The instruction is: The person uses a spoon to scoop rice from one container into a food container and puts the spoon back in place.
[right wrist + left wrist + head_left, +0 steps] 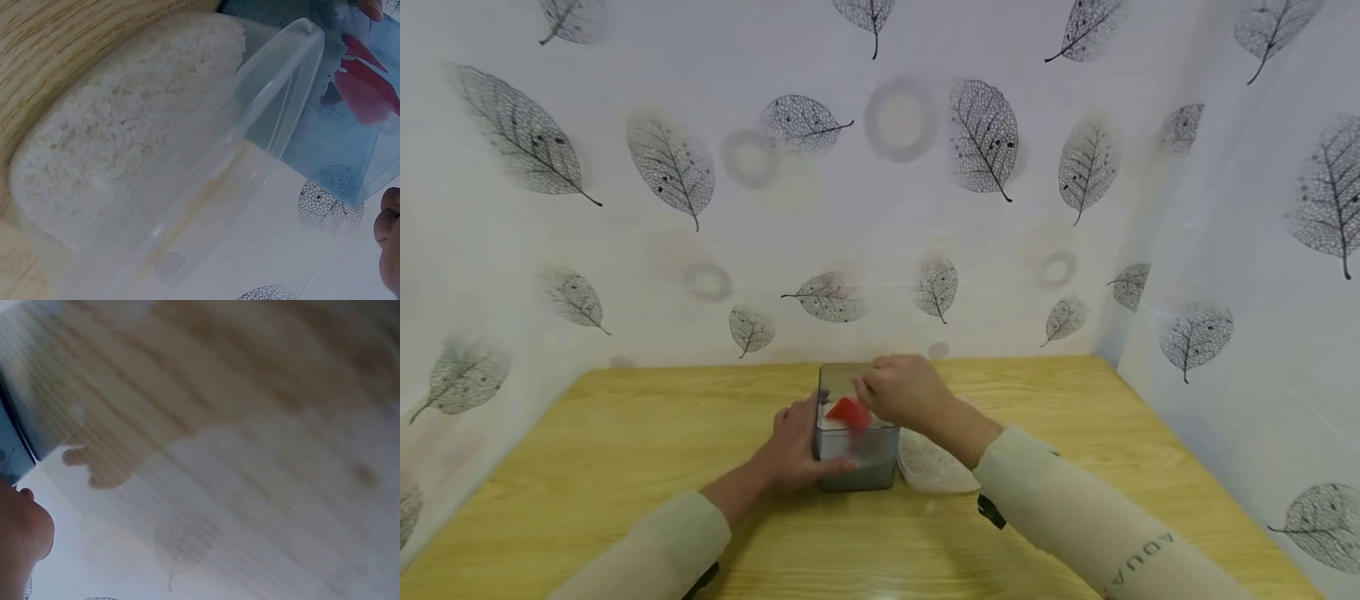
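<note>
A clear blue-grey box (857,467) stands in the middle of the wooden table (625,467). My left hand (795,454) grips its left side, thumb across the front wall. My right hand (901,392) hovers over the box's open top with curled fingers, pinching a red plastic piece (848,412) that dips inside. In the right wrist view the red piece (365,87) shows through the box wall (319,150). The left wrist view is blurred, with only the box edge (17,434) and part of my left hand (22,531) showing.
A shallow clear tub of white rice (934,465) lies just right of the box, beneath my right forearm; it fills the right wrist view as rice tub (125,144). Leaf-patterned curtain walls (880,208) close in the table at the back and both sides.
</note>
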### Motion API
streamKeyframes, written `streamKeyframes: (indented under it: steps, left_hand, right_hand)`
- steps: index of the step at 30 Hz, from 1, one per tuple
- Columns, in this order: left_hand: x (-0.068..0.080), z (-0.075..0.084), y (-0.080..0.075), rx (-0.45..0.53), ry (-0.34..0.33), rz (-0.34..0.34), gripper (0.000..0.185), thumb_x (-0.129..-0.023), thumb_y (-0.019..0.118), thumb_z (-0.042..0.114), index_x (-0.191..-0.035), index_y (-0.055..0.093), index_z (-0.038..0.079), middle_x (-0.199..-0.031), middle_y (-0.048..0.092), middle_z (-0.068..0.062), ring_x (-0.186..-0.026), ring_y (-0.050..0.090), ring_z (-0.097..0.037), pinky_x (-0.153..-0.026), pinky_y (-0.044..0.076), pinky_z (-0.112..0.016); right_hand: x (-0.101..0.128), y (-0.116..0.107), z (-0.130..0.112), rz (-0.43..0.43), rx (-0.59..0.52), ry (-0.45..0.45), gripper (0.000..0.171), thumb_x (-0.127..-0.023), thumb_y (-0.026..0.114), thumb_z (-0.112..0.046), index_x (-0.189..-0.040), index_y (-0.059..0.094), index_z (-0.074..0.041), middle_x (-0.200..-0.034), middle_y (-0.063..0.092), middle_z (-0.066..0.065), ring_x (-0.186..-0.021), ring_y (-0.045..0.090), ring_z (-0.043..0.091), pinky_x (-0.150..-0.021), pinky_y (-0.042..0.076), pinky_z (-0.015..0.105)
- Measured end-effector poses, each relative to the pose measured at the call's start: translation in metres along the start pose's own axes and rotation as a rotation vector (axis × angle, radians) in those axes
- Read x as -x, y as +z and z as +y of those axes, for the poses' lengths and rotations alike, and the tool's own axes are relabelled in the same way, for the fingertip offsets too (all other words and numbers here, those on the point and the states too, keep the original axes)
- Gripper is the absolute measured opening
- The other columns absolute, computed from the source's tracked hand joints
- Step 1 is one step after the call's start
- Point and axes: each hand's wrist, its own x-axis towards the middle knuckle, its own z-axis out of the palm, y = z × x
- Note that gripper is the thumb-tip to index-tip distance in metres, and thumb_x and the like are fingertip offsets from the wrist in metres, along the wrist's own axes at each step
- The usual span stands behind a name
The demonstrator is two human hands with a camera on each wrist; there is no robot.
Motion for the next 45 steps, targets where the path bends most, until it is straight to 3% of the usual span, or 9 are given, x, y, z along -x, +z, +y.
streamKeyframes:
  steps: [9, 13, 18, 24, 29, 34, 39, 45]
  left_hand:
    - [0.001, 0.001, 0.001, 0.005, -0.010, -0.010, 0.111, -0.076, 0.072, 0.064, -0.154, 0.022, 0.003, -0.136, 0.051, -0.012, -0.130, 0.041, -0.033, -0.109, 0.020, -0.056]
    - [0.001, 0.000, 0.002, -0.004, -0.007, -0.001, 0.111, -0.076, 0.073, 0.064, -0.154, 0.022, 0.004, -0.138, 0.050, -0.012, -0.129, 0.042, -0.033, -0.109, 0.021, -0.056]
    - [0.002, 0.000, 0.003, -0.014, -0.006, 0.001, 0.112, -0.075, 0.073, 0.065, -0.154, 0.022, 0.004, -0.141, 0.050, -0.012, -0.130, 0.042, -0.033, -0.108, 0.021, -0.057]
    - [0.001, 0.003, 0.001, -0.010, -0.024, -0.016, 0.114, -0.076, 0.072, 0.067, -0.156, 0.020, 0.005, -0.147, 0.045, -0.013, -0.135, 0.038, -0.033, -0.111, 0.018, -0.057]
    - [0.001, 0.005, -0.001, -0.007, -0.020, -0.010, 0.113, -0.076, 0.073, 0.065, -0.155, 0.020, 0.003, -0.146, 0.045, -0.014, -0.134, 0.040, -0.035, -0.110, 0.019, -0.058]
    - [0.001, 0.005, -0.002, -0.001, -0.005, -0.006, 0.111, -0.076, 0.073, 0.064, -0.154, 0.022, 0.003, -0.144, 0.047, -0.013, -0.133, 0.041, -0.035, -0.109, 0.020, -0.058]
    - [0.001, 0.003, -0.001, 0.023, 0.005, -0.006, 0.104, -0.076, 0.073, 0.066, -0.151, 0.027, 0.011, -0.140, 0.050, -0.005, -0.132, 0.041, -0.030, -0.108, 0.019, -0.057]
    - [0.000, 0.000, 0.000, 0.033, 0.014, 0.004, 0.102, -0.075, 0.074, 0.064, -0.151, 0.027, 0.015, -0.140, 0.050, -0.003, -0.131, 0.041, -0.029, -0.108, 0.019, -0.055]
  right_hand:
    - [0.006, 0.001, -0.002, -0.090, -0.073, 0.166, 0.041, -0.092, 0.064, -0.020, -0.053, 0.052, -0.019, -0.050, 0.049, -0.007, -0.044, 0.038, 0.006, -0.044, 0.039, 0.025]
    - [0.008, 0.001, -0.002, -0.139, -0.121, 0.248, 0.047, -0.095, 0.060, -0.020, -0.050, 0.044, -0.019, -0.046, 0.042, -0.007, -0.044, 0.034, 0.007, -0.045, 0.035, 0.025]
    - [0.009, -0.004, -0.003, -0.241, -0.192, 0.423, 0.051, -0.097, 0.051, -0.021, -0.048, 0.036, -0.021, -0.043, 0.029, -0.009, -0.043, 0.030, 0.007, -0.043, 0.029, 0.024]
    - [0.011, -0.010, -0.004, -0.273, -0.219, 0.565, 0.052, -0.098, 0.047, -0.021, -0.047, 0.036, -0.021, -0.044, 0.030, -0.009, -0.044, 0.029, 0.008, -0.042, 0.028, 0.024]
    - [0.016, -0.013, -0.006, -0.290, -0.378, 0.702, 0.056, -0.101, 0.046, -0.024, -0.046, 0.034, -0.020, -0.042, 0.028, -0.009, -0.041, 0.026, 0.008, -0.043, 0.024, 0.025]
    - [0.025, -0.009, -0.004, -0.243, -0.525, 0.817, 0.056, -0.100, 0.045, -0.020, -0.046, 0.033, -0.018, -0.040, 0.025, -0.009, -0.040, 0.021, 0.008, -0.044, 0.019, 0.024]
    - [0.030, -0.007, -0.001, -0.152, -0.552, 0.906, 0.053, -0.095, 0.047, -0.019, -0.044, 0.034, -0.019, -0.040, 0.025, -0.011, -0.040, 0.022, 0.007, -0.042, 0.019, 0.024]
    - [0.032, -0.012, 0.006, -0.058, -0.573, 0.949, 0.054, -0.094, 0.051, -0.018, -0.044, 0.033, -0.019, -0.040, 0.022, -0.012, -0.042, 0.019, 0.007, -0.044, 0.017, 0.024]
